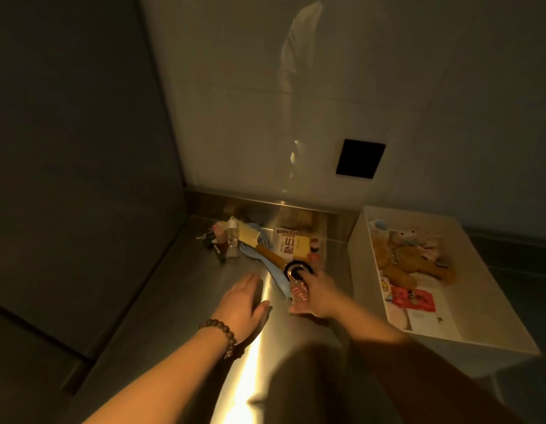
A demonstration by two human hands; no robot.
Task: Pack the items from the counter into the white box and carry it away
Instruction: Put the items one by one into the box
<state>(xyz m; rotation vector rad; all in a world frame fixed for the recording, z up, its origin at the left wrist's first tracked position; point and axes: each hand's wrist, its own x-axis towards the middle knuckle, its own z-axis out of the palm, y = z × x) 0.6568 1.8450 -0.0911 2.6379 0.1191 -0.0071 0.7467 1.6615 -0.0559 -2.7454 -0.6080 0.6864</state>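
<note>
From the head view, the right hand (319, 293) reached over the steel counter (180, 301) and grasped a small pink patterned item (299, 293), its fingers curled round it; what the item was could not be told. Just beyond those fingers lay a black ring (299, 268) with a shiny metal part inside. The left hand (245, 301) hovered flat over the counter with fingers straight and relaxed, holding nothing; a bead bracelet (224, 335) circled its wrist.

Ahead of the left fingertips sat a heap of items: a blue cable (256, 249), a wooden stick (270, 257), a white packet (288, 246) with dark print, a yellow block (248, 234) and some small dark pieces (209, 238) at the far left.

To the right of the right-hand fingers, well apart, stood the white box (357, 240), open-topped. Inside it lay a brown plush toy (401, 266), a pale plush (407, 237), a red card (413, 298) and papers.
</note>
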